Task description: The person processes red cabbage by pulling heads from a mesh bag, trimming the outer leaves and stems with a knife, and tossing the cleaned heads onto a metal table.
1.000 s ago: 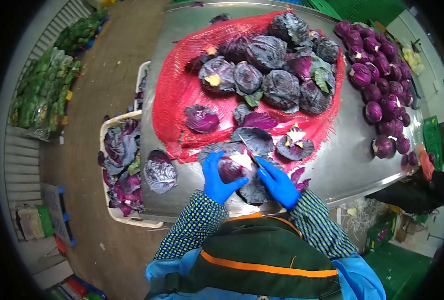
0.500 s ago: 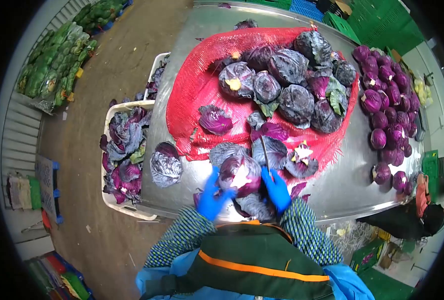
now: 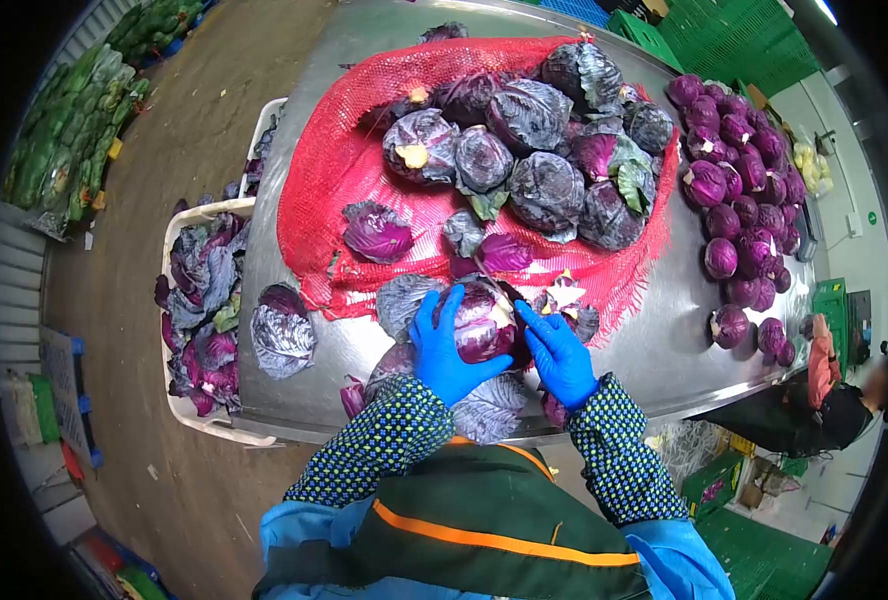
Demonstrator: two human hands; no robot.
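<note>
My left hand, in a blue glove, is wrapped around the left side of a red cabbage with a pale cut patch on it. On the cabbage's right, my right hand, gloved alike, grips a knife; its thin blade points up and left along the cabbage, the handle mostly hidden by my fingers. Loose outer leaves lie under and around my hands. Past them, several untrimmed cabbages rest on a red mesh sack.
The steel table carries a pile of shiny purple cabbages on its right. A white crate full of leaves stands against its left edge. Green crates are stacked behind. Another person is at the right.
The view has shifted, so the table appears further left. My left hand has spread over the cabbage's left side, and my right hand has brought the knife against the cabbage.
</note>
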